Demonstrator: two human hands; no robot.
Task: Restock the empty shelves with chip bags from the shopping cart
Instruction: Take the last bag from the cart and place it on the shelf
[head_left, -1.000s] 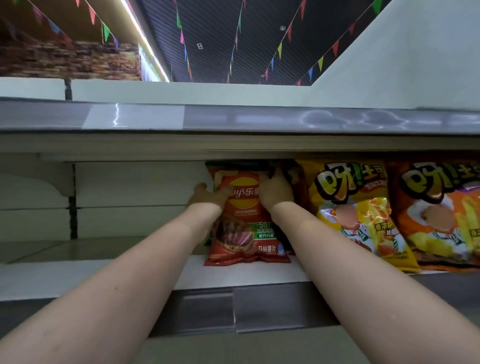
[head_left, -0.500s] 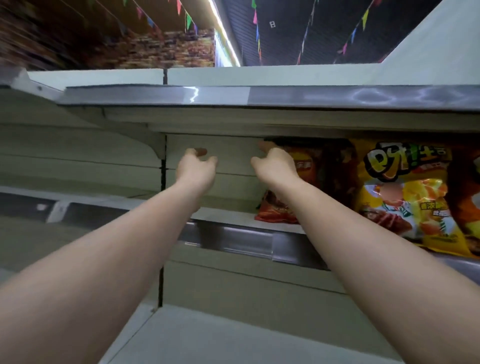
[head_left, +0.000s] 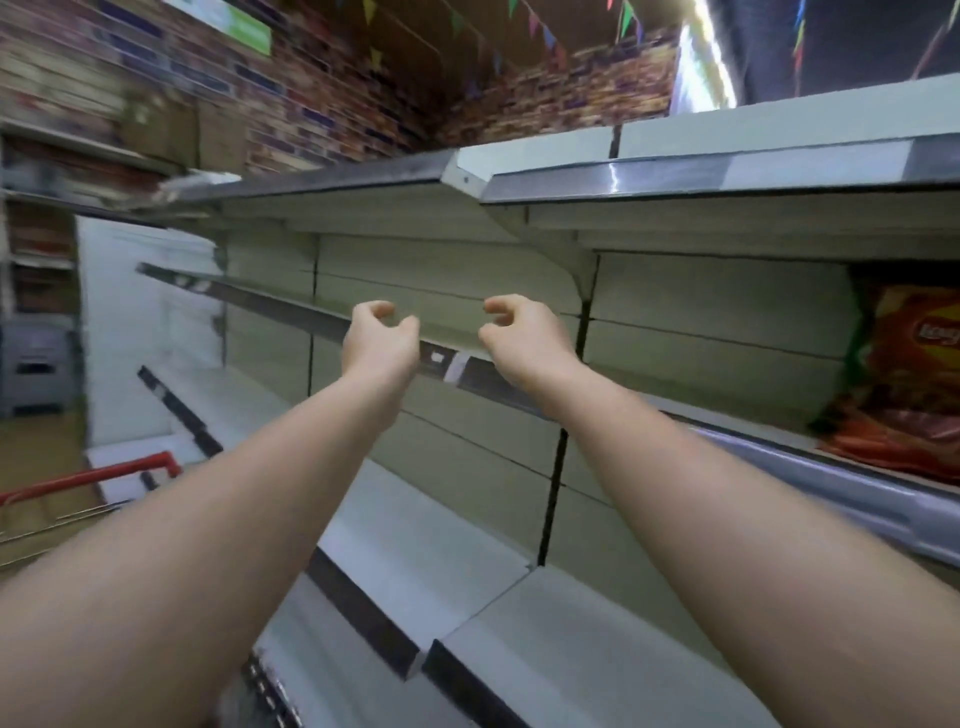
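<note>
Red chip bag (head_left: 914, 374) on shelf (head_left: 779, 452), both hands (head_left: 382, 343) empty.

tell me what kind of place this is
Most likely a supermarket aisle: long pale metal shelves with price-strip edges, a red Lay's chip bag on one shelf, and a red-handled wire shopping cart.

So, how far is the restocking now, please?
Done: a red chip bag stands on the shelf at the far right. In hand: nothing; the left hand and right hand hang in the air with loosely curled fingers, holding no bag. Left: the shelf sections to the left show no bags, and the shopping cart is at the lower left, its contents out of view.
</note>
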